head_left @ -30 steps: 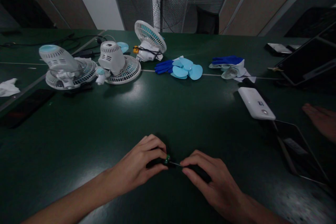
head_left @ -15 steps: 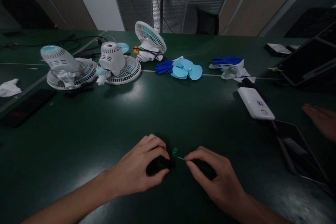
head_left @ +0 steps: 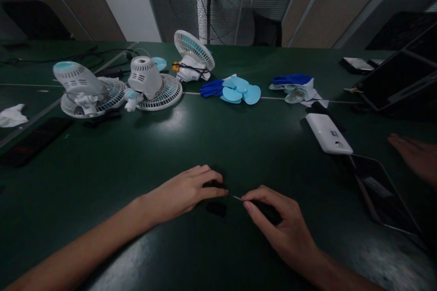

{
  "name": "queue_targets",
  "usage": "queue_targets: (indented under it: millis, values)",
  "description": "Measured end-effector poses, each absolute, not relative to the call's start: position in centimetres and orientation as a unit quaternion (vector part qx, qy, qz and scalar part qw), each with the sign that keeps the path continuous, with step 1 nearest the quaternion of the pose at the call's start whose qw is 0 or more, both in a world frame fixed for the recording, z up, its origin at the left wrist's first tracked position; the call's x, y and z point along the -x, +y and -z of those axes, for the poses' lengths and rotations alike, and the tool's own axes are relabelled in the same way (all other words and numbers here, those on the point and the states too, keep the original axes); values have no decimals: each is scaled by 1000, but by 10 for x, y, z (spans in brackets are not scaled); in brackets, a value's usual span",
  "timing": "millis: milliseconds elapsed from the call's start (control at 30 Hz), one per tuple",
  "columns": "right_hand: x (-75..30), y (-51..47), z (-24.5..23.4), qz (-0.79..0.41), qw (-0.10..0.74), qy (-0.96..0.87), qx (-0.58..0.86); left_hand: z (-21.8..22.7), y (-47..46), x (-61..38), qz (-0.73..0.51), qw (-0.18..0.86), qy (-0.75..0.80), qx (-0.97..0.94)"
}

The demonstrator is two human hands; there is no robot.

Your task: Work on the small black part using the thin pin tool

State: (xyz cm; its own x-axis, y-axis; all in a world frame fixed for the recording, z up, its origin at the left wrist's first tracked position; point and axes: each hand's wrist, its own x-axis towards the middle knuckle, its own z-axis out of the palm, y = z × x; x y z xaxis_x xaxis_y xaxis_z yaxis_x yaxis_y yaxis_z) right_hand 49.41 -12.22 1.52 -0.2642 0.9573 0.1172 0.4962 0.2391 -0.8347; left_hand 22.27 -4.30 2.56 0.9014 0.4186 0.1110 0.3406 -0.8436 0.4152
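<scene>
Both my hands rest low on the dark green table [head_left: 218, 141]. My left hand [head_left: 186, 189] lies with its fingers stretched toward a small dark part [head_left: 215, 208] just beside its fingertips. My right hand [head_left: 278, 225] is curled round a dark-handled tool [head_left: 266, 211]. The tool's thin metal shaft [head_left: 236, 198] points left at my left fingertips. What the shaft's tip touches is hidden in shadow.
Three small white and blue fans [head_left: 89, 88] [head_left: 150, 82] [head_left: 191, 57] lie at the back left. Blue fan blades [head_left: 239, 93] and blue gloves [head_left: 293, 79] sit behind. A white power bank [head_left: 328, 133], a tablet [head_left: 382, 191] and another person's hand [head_left: 414, 154] are on the right.
My left hand has uncurled and slid forward, leaving the small dark part on the table. The green piece seen earlier by the tool's tip is out of sight. The right hand barely moved.
</scene>
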Motion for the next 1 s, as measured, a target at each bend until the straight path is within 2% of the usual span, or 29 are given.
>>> queue_targets:
  millis: [200,267,533,800,900,1000]
  values:
    - [-493,-121,-16,-348,331,-714,509,-19,-38,-221,-119,52,179,-975]
    - [-493,-121,-17,-349,332,-713,510,-16,-40,-218,-137,37,195,-971]
    - [-492,-120,-18,-348,334,-712,510,-25,-77,-210,-270,235,265,-896]
    - [-493,-119,-17,-357,324,-711,512,-24,-99,-210,-279,311,272,-867]
    - [-492,-119,-17,-355,333,-711,507,-24,-103,-219,-277,271,262,-884]
    - [-492,-119,-16,-362,332,-708,507,-22,-107,-226,-263,146,209,-930]
